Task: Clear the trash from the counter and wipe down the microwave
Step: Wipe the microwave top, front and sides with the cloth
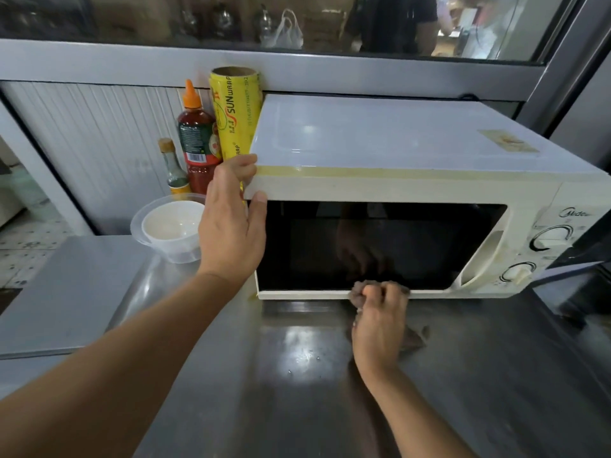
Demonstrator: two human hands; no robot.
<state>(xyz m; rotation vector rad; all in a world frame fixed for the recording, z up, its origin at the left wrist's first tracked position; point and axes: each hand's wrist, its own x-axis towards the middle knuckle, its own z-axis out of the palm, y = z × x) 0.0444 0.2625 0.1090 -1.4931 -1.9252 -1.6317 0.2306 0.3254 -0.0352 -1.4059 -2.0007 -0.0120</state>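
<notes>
A cream-white microwave (380, 143) with a dark door window stands on the steel counter (297, 375). My left hand (231, 223) grips the microwave's top left front corner, fingers on top and thumb on the door frame. My right hand (380, 322) holds a bunched grey-brown cloth (415, 338) and presses it against the door's bottom edge, near the middle. Part of the cloth trails on the counter to the right of the hand.
Left of the microwave stand a yellow cling-wrap roll (236, 114), a red sauce bottle (196, 140), a small glass bottle (173, 166) and a clear plastic bowl (168, 226). A window sill runs behind. Two control knobs (550, 241) sit at the microwave's right.
</notes>
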